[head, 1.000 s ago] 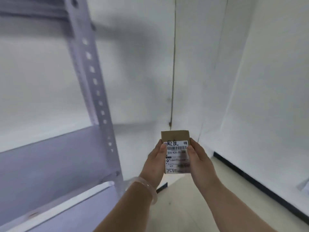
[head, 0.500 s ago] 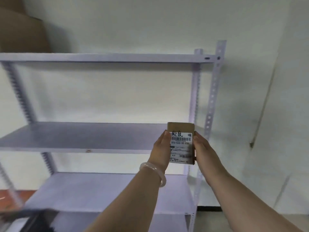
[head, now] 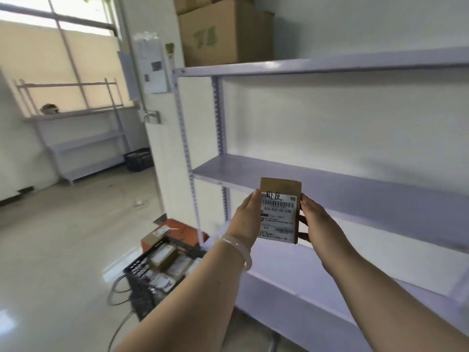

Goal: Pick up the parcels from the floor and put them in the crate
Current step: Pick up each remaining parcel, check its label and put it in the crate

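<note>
A small brown parcel (head: 279,210) with a white barcode label is held upright in front of me, at chest height. My left hand (head: 247,219) grips its left edge and my right hand (head: 317,224) grips its right edge. A pale bangle sits on my left wrist. Down to the left, a black plastic crate (head: 142,288) stands on the floor with several labelled parcels (head: 163,257) inside. My left forearm hides the crate's right side.
A grey metal shelf rack (head: 330,184) stands right behind the parcel. An orange box (head: 182,232) sits on the floor beyond the crate. Cables (head: 116,295) trail beside the crate. Cardboard boxes (head: 223,31) top the rack. Another rack (head: 83,143) and a black crate (head: 138,158) are far left.
My view has swung left from the white corner across the shelf rack; the crate and the room's left side have come into sight. Both hands keep the same grip on the parcel.
</note>
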The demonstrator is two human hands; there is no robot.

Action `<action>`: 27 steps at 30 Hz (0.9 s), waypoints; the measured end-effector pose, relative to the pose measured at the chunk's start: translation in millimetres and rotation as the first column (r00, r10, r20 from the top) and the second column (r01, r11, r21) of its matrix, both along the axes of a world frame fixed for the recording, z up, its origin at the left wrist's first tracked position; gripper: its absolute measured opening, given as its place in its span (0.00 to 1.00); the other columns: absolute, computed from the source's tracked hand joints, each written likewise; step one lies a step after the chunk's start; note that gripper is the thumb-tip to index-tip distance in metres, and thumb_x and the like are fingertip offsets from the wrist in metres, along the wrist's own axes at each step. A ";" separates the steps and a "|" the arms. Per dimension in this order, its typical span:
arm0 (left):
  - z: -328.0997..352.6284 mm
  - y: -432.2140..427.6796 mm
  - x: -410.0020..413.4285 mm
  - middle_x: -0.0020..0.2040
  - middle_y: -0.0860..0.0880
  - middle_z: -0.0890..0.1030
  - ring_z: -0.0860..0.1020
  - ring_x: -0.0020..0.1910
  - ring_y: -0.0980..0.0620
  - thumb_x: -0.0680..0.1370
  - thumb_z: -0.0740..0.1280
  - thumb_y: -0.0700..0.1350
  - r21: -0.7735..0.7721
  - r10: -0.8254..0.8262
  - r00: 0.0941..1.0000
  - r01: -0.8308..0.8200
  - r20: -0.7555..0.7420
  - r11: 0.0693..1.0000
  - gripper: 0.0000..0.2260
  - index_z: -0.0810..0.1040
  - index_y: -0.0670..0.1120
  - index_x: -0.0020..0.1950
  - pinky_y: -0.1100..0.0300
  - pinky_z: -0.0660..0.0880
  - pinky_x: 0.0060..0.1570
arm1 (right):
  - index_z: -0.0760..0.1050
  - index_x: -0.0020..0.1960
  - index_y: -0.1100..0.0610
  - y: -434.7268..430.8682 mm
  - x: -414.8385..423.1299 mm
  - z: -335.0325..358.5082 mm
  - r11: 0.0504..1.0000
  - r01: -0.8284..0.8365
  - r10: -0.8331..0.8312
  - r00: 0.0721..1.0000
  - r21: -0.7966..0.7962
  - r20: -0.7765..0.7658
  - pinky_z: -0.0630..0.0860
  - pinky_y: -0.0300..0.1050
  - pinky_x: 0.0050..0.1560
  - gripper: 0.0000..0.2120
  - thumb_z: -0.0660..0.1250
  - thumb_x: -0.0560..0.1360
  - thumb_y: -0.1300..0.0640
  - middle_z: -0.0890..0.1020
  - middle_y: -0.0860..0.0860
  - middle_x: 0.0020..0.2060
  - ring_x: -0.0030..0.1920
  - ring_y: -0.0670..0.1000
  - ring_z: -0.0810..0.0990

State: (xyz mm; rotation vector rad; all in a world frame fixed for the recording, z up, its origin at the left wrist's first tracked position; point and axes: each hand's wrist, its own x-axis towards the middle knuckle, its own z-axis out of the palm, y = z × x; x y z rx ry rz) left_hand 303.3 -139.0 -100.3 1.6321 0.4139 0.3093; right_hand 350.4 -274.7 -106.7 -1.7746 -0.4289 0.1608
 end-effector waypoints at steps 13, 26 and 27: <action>-34.1 248.2 -58.7 0.51 0.51 0.82 0.78 0.58 0.45 0.78 0.53 0.63 -0.084 0.185 0.977 -0.194 -0.108 0.977 0.15 0.77 0.60 0.44 0.41 0.71 0.64 | 0.70 0.46 0.32 249.2 -26.7 -34.1 0.967 -0.254 0.251 0.963 -0.022 -0.093 0.72 0.56 0.65 0.16 0.46 0.82 0.44 0.75 0.34 0.47 0.56 0.48 0.75; -98.5 362.6 10.6 0.45 0.56 0.81 0.77 0.59 0.45 0.81 0.53 0.59 -0.126 0.247 0.942 -0.280 -0.228 0.952 0.22 0.82 0.61 0.36 0.41 0.69 0.65 | 0.70 0.47 0.32 372.7 58.3 -108.2 0.923 -0.379 0.347 0.891 -0.060 -0.292 0.71 0.47 0.56 0.15 0.47 0.82 0.43 0.77 0.38 0.48 0.50 0.41 0.75; -103.7 370.6 22.3 0.45 0.56 0.81 0.76 0.60 0.45 0.81 0.53 0.58 -0.126 0.249 0.938 -0.284 -0.241 0.950 0.22 0.82 0.61 0.36 0.41 0.69 0.66 | 0.70 0.47 0.32 381.2 70.4 -113.4 0.919 -0.387 0.351 0.887 -0.068 -0.300 0.71 0.46 0.56 0.15 0.47 0.82 0.43 0.77 0.38 0.48 0.51 0.41 0.75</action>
